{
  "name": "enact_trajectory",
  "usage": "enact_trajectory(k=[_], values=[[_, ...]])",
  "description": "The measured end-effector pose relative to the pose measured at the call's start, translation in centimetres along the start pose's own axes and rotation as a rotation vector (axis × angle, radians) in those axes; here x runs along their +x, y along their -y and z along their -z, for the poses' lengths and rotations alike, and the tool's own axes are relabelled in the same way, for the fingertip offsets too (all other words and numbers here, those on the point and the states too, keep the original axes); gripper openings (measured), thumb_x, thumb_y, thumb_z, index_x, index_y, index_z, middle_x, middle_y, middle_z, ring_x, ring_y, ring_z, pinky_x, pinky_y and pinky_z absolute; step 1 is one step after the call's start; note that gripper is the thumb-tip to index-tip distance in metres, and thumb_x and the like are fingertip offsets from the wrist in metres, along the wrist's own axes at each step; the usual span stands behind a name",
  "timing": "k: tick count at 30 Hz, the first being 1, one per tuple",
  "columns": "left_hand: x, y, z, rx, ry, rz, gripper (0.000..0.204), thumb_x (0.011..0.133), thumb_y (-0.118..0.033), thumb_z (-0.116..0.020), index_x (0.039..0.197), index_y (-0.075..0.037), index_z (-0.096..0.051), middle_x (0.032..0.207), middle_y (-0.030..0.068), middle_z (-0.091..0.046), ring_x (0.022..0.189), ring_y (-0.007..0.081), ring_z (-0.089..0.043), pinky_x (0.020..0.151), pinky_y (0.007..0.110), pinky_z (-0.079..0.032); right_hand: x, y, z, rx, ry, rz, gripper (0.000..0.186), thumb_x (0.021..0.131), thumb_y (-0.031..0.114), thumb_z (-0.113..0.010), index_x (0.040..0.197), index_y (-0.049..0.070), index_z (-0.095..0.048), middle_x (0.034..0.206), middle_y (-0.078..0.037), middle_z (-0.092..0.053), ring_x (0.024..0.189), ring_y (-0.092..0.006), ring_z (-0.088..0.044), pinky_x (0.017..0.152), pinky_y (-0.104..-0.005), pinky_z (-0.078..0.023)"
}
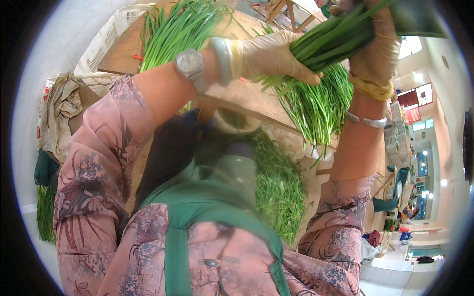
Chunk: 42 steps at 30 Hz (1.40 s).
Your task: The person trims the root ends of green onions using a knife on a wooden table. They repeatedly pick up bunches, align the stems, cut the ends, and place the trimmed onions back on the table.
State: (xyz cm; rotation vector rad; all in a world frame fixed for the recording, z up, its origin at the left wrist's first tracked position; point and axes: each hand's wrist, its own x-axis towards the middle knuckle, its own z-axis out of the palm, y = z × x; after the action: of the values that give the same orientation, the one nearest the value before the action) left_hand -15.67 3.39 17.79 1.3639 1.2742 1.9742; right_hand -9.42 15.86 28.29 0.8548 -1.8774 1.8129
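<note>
Bundle of long green leaves (340, 42), raised, gripped by 2 hands

Location: upper right of the view, above the tabletop (242, 98), its far end running darkly toward the upper right.

Left hand (281, 55): pale glove; clamped on the bundle at its left end, some stray leaves (276, 85) hanging below. Watch (189, 62) on the wrist.

Right hand (376, 54): pale glove, yellow cuff (371, 89); clamped on the bundle farther along, the upper fingers partly hard to make out. Bracelet (373, 121) on the wrist.

Adjacent stock: 2 heaps of similar leaves on the tabletop, a left heap (180, 32) beyond the left forearm (158, 96) and a right heap (321, 108) beneath the bundle, its lower ends appearing to reach past the near edge. Loose greens (281, 192) lie lower, beside the green apron (205, 202). White crate (106, 44) at upper left.

Risks, as judged: leaves could slip from the bundle should either hand slacken, the stray leaves probably first. Uneven pull between the 2 hands could bend or tear leaves; hard squeezing could bruise them. The right heap could slide off if the right forearm (358, 153) brushed its overhanging ends.
</note>
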Motion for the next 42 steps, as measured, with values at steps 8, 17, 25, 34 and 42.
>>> enact_trajectory(k=[8, 17, 25, 34, 42], values=[[-2.3, 8.0, 2.4, -0.037, -0.054, 0.327, 0.032, 0.08, -0.01, -0.083, 0.11, -0.01, -0.071, 0.096, -0.0025, -0.07, 0.084, 0.0091, -0.061, 0.075, 0.029, -0.052, -4.2, -10.1, 2.4, -0.086, -0.178, -0.192, 0.043, 0.094, 0.029, -0.068, 0.122, -0.003, -0.062, 0.089, -0.01, -0.069, 0.079, -0.0205, -0.069, 0.071, -0.0313, -0.056], [-5.4, -1.5, 6.6, -0.145, -0.149, 0.564, 0.032, 0.09, -0.031, -0.074, 0.107, -0.004, -0.07, 0.093, 0.0072, -0.073, 0.081, 0.0154, -0.069, 0.076, 0.031, -0.056, 4.2, -7.6, -4.0, 0.165, -0.217, -0.634, 0.032, 0.1, 0.037, -0.058, 0.113, 0.008, -0.062, 0.093, -0.005, -0.064, 0.081, -0.0192, -0.065, 0.072, -0.0351, -0.057], [-12.7, -1.8, 13.0, 1.128, -0.406, 0.343, 0.07, 0.083, -0.057, -0.073, 0.116, 0.005, -0.063, 0.111, 0.0216, -0.066, 0.106, 0.0262, -0.065, 0.095, 0.041, -0.051, 6.5, -26.5, -8.4, 0.726, 0.233, -0.874, 0.044, 0.106, 0.037, -0.039, 0.129, 0.005, -0.059, 0.113, -0.01, -0.07, 0.098, -0.0325, -0.067, 0.094, -0.0468, -0.053], [-13.6, 2.8, 13.2, 1.575, -0.542, 0.528, 0.119, 0.074, -0.065, -0.071, 0.16, -0.015, -0.006, 0.162, 0.0246, -0.017, 0.15, 0.0428, -0.013, 0.118, 0.063, -0.012, 3.5, -29.6, -11.3, 0.102, -0.276, -0.663, 0.06, 0.086, 0.037, -0.076, 0.119, -0.01, -0.061, 0.107, -0.019, -0.07, 0.095, -0.0287, -0.068, 0.083, -0.0372, -0.055], [-12.0, 1.6, 12.4, 1.455, -0.376, 0.886, 0.109, 0.078, -0.061, -0.068, 0.16, -0.033, -0.001, 0.165, 0.0199, -0.006, 0.151, 0.0442, -0.005, 0.114, 0.071, -0.008, 3.4, -27.8, -5.7, -0.865, -0.091, -0.429, 0.048, 0.09, 0.029, -0.066, 0.124, -0.003, -0.062, 0.11, -0.021, -0.07, 0.103, -0.0294, -0.066, 0.089, -0.0359, -0.051]])
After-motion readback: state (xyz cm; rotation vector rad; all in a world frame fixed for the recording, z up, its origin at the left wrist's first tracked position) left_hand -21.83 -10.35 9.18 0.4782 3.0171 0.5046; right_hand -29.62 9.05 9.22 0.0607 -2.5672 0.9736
